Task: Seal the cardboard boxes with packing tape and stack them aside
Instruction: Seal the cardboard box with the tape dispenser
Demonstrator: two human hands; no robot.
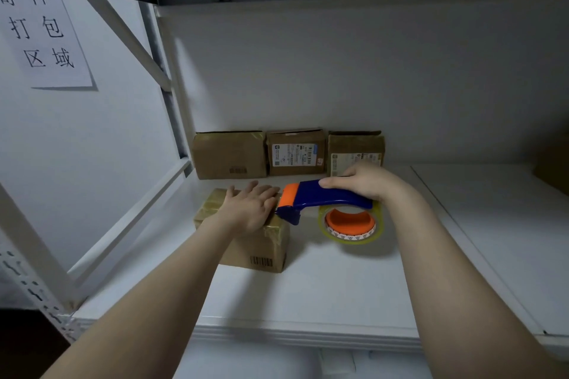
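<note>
cardboard box [257, 251] under flat, spread left hand [252, 209]; right hand [361, 181] curled round blue tape dispenser [320, 197]

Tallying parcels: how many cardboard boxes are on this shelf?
4. Three stand in a row against the back wall: left box, middle box, right box. The fourth box sits nearer, under the left hand. A brown shape at the right edge may be another.

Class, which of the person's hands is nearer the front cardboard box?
Left. The left hand rests on the front box; the right hand is to its right, gripping the tape dispenser.
</note>
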